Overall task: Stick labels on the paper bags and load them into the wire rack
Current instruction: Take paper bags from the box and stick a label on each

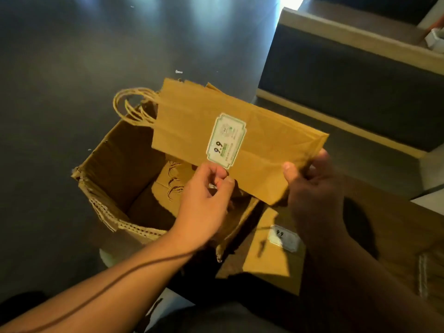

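A flat brown paper bag (pixel 192 126) with twisted handles at its left end is held in the air over an open cardboard box (pixel 120 169). A white and green label (pixel 226 140) marked 9.9 is stuck on its face. My right hand (pixel 312 188) grips the bag's bottom end, thumb on top. My left hand (pixel 206 188) pinches the bag's near edge just below the label. Another labelled bag (pixel 271 246) lies on the wooden surface under my right arm. The wire rack is out of sight.
More flat bags (pixel 173 181) lie inside the box, which stands on a dark floor (pixel 60 68). A dark bench with tan trim (pixel 355 85) runs along the right. A wooden table top (pixel 396 236) is at lower right.
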Available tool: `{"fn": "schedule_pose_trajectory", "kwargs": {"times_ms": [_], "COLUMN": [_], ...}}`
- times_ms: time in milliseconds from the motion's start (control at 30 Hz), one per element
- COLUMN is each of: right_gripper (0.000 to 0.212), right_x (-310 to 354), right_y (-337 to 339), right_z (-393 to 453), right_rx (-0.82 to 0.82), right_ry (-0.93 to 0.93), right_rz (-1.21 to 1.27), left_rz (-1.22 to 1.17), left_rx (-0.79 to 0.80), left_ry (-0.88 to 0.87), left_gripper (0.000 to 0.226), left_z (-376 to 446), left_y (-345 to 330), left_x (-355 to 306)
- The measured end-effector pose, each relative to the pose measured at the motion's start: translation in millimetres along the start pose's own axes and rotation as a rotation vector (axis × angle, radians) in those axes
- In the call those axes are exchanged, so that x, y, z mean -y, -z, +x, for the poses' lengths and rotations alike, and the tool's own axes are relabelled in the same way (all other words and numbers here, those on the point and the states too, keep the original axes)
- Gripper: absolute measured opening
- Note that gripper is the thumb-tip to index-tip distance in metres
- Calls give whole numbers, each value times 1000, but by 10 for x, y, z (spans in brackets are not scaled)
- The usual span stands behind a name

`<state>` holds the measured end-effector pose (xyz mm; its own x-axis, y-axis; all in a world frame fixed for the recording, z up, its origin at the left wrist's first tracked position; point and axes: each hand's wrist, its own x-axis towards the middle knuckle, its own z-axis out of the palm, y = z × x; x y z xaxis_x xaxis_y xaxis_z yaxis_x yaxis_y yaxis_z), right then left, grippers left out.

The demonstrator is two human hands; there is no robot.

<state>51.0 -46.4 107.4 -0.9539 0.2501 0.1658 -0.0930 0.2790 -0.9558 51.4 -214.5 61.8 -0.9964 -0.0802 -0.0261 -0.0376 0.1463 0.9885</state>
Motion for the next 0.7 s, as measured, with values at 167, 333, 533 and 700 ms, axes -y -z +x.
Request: {"fn": "schedule_pose_trajectory", "kwargs": {"times_ms": [167, 333, 533, 700], "right_gripper": [22, 20, 62, 50], "right_x": [17, -302, -675, -713], "right_y": [667, 1062, 1815, 2207], "right_z": [9, -218, -226, -41], "right_rx": [-58, -51, -22, 266], "right_ry": [-329, -447, -473, -446], "right_rz": [447, 480, 518, 206], "left_rz": [-178, -627, -242, 11], "left_rx": [179, -52, 109, 355], "left_ry": [130, 305, 94, 63], "left_gripper": [61, 16, 27, 29], "left_z": [-303, -318, -347, -336], "left_y": [-482, -944, -1285, -1534], "left_x": [-245, -638, -657, -556]}}
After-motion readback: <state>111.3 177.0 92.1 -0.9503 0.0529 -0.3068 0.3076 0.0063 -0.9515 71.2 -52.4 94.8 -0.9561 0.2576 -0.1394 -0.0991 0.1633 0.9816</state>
